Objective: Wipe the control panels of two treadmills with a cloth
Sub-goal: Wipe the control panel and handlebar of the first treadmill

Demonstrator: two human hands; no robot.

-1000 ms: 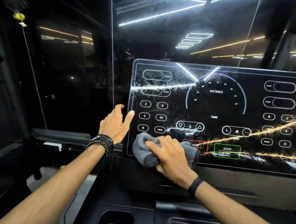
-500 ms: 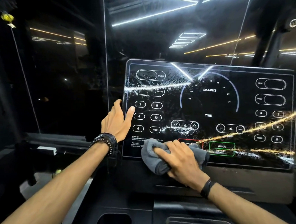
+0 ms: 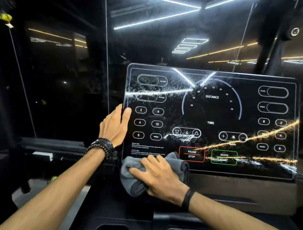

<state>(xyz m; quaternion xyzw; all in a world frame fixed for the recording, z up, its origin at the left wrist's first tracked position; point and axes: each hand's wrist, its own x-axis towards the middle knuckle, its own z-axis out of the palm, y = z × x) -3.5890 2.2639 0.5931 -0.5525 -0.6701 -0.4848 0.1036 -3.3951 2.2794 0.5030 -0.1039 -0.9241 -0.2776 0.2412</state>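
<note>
Our right hand (image 3: 159,178) presses the bunched grey cloth (image 3: 133,184) against the glossy black treadmill control panel (image 3: 210,122)'s lower-left corner; our left hand (image 3: 115,126) clasps its left edge.

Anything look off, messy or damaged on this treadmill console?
No damage shows. The control panel carries droplets or foam around CALORIE and INCLINE and by the arrow keys, not yet wiped. The right hand presses the cloth at the bottom edge.
</note>
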